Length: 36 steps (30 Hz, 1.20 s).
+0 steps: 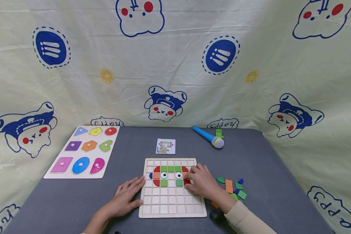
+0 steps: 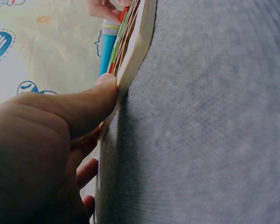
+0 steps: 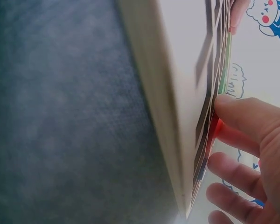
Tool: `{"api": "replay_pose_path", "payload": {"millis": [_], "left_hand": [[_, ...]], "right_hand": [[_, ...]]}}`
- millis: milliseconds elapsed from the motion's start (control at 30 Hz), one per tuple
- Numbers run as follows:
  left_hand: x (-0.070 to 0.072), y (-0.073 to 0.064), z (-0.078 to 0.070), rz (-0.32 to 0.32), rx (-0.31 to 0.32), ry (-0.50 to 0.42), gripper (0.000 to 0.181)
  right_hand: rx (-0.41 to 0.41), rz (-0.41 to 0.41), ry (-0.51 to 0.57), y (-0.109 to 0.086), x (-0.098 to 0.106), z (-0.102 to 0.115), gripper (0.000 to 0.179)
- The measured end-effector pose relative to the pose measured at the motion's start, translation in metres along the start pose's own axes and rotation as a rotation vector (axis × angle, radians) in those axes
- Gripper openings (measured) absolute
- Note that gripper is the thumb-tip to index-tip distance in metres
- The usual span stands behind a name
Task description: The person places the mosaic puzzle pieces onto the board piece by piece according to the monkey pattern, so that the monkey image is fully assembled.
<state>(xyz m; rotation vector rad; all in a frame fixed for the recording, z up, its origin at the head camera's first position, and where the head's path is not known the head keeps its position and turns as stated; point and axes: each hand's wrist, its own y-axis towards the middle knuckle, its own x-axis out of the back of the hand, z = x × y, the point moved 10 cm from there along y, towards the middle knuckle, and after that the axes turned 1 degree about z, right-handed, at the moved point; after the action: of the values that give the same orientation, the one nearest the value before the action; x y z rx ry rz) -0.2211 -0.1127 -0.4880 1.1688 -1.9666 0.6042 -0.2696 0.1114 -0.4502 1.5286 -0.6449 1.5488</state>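
A pale wooden grid board [image 1: 172, 208] lies in front of me, with red, orange, green and blue tiles and two eye tiles [image 1: 163, 175] set in its upper rows. My left hand [image 1: 125, 196] rests along the board's left edge, fingers extended; in the left wrist view its thumb [image 2: 100, 95] touches the rim. At the right end of the tile pattern, my right hand [image 1: 203, 180] pinches a red rounded tile [image 1: 187, 182] between thumb and index finger, down at the board's surface. Its other fingers [image 3: 235, 175] are spread loosely, as the right wrist view shows.
Loose green, orange and blue tiles [image 1: 242, 195] lie right of the board, partly behind my right forearm. Beyond the board are a picture card [image 1: 165, 146], a blue toy microphone [image 1: 204, 134] and a green piece [image 1: 219, 132]. A white shape-puzzle board [image 1: 76, 154] lies at the left.
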Motion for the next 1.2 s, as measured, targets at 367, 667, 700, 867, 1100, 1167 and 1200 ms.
{"api": "replay_pose_path", "payload": {"millis": [367, 667, 700, 867, 1100, 1167, 1200], "left_hand": [[-0.001, 0.0, 0.002, -0.004, 0.004, 0.0, 0.07], [-0.001, 0.001, 0.002, -0.003, -0.002, 0.003, 0.069], [-0.001, 0.001, 0.002, -0.003, -0.004, 0.003, 0.069], [-0.001, 0.0, 0.001, -0.002, -0.009, 0.005, 0.069], [0.0, 0.0, 0.001, -0.012, -0.01, 0.014, 0.069], [-0.001, 0.0, 0.001, -0.014, -0.014, 0.019, 0.069], [-0.001, 0.0, 0.001, -0.015, -0.015, 0.021, 0.068]], "right_hand": [[-0.004, -0.007, 0.001, 0.001, -0.002, -0.002, 0.023], [-0.003, -0.017, 0.011, -0.001, 0.002, -0.005, 0.022], [-0.011, -0.017, 0.012, -0.002, 0.004, -0.007, 0.023], [-0.075, -0.015, 0.018, -0.005, 0.017, -0.03, 0.024], [-0.117, -0.047, -0.06, -0.019, 0.03, -0.075, 0.025], [-0.126, -0.048, -0.075, -0.025, 0.031, -0.087, 0.025], [-0.131, -0.047, -0.078, -0.027, 0.032, -0.093, 0.025]]}}
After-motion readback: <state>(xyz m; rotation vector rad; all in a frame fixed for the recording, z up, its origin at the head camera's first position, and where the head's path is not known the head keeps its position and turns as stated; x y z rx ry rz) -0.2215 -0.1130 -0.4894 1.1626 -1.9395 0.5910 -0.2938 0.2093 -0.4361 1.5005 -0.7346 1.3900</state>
